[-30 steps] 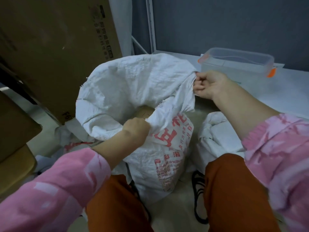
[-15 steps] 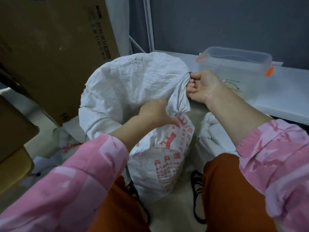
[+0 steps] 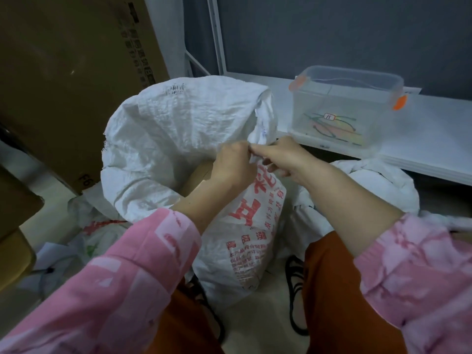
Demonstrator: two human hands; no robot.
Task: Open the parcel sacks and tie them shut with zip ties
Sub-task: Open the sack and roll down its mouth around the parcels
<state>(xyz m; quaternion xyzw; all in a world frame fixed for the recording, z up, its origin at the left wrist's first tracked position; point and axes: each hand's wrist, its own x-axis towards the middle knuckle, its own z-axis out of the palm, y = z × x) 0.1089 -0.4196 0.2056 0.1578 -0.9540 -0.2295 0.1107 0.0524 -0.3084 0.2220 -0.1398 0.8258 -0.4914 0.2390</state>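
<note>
Sack (image 3: pixel 178 129) upright (mouth up), left hand (image 3: pixel 233 164), right hand (image 3: pixel 283 157) pinching rim

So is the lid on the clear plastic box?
No, the clear plastic box on the white shelf stands open on top, with colored zip ties lying on its bottom.

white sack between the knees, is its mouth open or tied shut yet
Open, not tied. The white sack gapes wide, a brown box showing inside, while both hands pinch its near rim together.
</note>
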